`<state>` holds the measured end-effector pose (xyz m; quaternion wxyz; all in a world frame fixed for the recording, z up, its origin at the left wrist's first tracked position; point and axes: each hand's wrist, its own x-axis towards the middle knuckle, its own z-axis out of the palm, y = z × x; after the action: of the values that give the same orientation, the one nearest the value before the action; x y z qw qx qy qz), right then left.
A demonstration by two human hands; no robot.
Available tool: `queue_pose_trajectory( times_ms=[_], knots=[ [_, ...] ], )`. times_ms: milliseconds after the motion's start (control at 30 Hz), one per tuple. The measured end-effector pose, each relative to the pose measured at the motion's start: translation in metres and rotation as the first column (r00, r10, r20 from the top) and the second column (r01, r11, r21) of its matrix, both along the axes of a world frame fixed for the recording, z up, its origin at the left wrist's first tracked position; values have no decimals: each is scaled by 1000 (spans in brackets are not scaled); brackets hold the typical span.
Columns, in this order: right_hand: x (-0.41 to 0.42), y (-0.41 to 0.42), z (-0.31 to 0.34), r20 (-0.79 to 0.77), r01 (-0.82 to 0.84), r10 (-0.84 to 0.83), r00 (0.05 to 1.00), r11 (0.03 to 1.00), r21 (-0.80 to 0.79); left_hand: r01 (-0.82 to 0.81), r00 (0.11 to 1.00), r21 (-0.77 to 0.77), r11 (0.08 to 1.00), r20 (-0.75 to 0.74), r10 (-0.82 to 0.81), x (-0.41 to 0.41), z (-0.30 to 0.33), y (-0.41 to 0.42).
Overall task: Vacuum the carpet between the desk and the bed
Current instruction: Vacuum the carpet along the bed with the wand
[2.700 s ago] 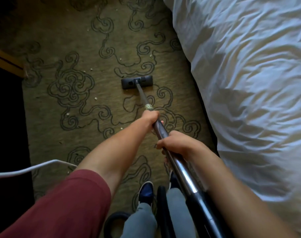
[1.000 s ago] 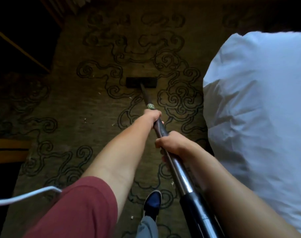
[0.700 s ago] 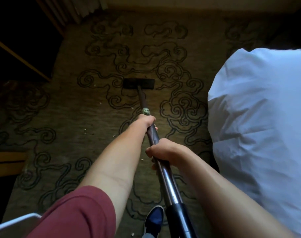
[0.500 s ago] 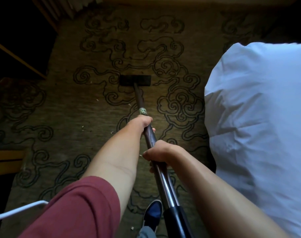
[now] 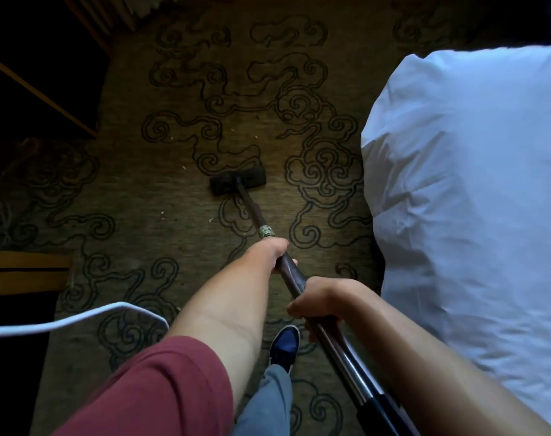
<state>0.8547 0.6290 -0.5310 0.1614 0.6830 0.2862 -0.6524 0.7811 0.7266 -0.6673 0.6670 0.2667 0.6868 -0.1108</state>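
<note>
On the carpet (image 5: 161,196) beside the bed (image 5: 475,190), your left hand (image 5: 272,251) and right hand (image 5: 323,298) each keep a grip wrapped around the vacuum wand (image 5: 291,276), its head (image 5: 238,180) flat.

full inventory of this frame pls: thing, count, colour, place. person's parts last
carpet: 1, olive-brown with dark swirl pattern, fills the floor
vacuum head: 1, dark, flat on the carpet at centre
vacuum wand: 1, dark and metallic, runs from the head to the bottom right
bed: 1, white bedding, right side
desk: 1, yellow-brown edge, left side, mostly in shadow
cord: 1, white, lower left
crumbs: several, pale, scattered on the carpet near the head
shoe: 1, dark blue, bottom centre
sleeve: 1, maroon, lower left
left hand: 1, grips the wand further down
right hand: 1, grips the wand behind the left
</note>
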Motion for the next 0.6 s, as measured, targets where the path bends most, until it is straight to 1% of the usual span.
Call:
queue_pose_trajectory(
  times_ms=[67,200,267,333,367,467,600],
  knots=[
    [0,-27,7,-3,1,-1,1000,1000,-9,14,1000,1,1000,-2,-14,-1,7,-29],
    [-2,-101,17,-4,94,-94,996,995,-37,27,999,-2,1000,-18,-27,-1,14,-103],
    [-2,-144,23,11,107,-107,994,994,-36,46,999,-18,999,-24,-46,1,17,-146],
    [-1,-188,33,24,110,-109,994,993,-37,22,999,-28,999,-30,-23,5,22,-193],
    [0,-209,40,28,79,-79,997,997,-20,7,1000,-30,1000,-30,-8,7,23,-217],
    [4,-277,56,83,-87,84,993,996,26,-15,999,-18,1000,-37,14,14,27,-291],
    [6,-371,71,112,-145,143,983,989,13,-22,999,-31,999,-25,22,19,38,-387]
  ],
)
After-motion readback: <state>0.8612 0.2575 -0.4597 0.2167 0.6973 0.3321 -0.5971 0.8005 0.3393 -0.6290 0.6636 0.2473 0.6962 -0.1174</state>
